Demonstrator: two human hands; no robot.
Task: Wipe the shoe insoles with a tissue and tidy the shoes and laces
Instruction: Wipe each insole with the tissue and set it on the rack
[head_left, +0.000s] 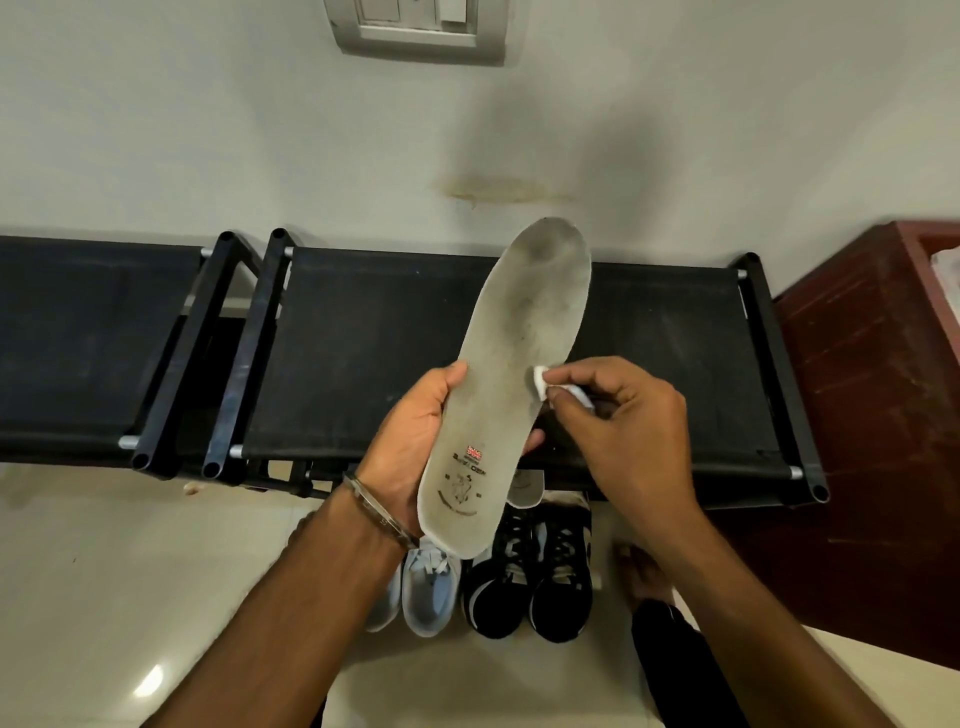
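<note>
Left hand (415, 441) curled around a pale grey insole (511, 374), thumb along its left edge, fingertips showing at its right edge, gripping near the heel end. Insole held up at a slight tilt, toe end pointing away toward the wall, heel end nearest, with a small flag mark and printed logo near the heel and dark grime toward the toe. Metal bracelet (376, 512) around the left wrist.

Right hand (618, 421) pinching a small folded white tissue (550, 382) between thumb and fingers, tissue pressed against the right edge of the insole about midway along.

Below the hands, on a pale tiled floor (104, 597): light blue shoes (423, 587) on the left, black shoes (530, 577) with white laces just beside them on the right. Second insole (527, 488) partly visible behind the held one, above the black shoes. Bare foot (644, 571) to the right of the black shoes.

Beyond, black fabric shoe rack (363, 343) against a white wall (208, 130), switch plate (415, 26) high on the wall, dark red cabinet (872, 389) at right.
</note>
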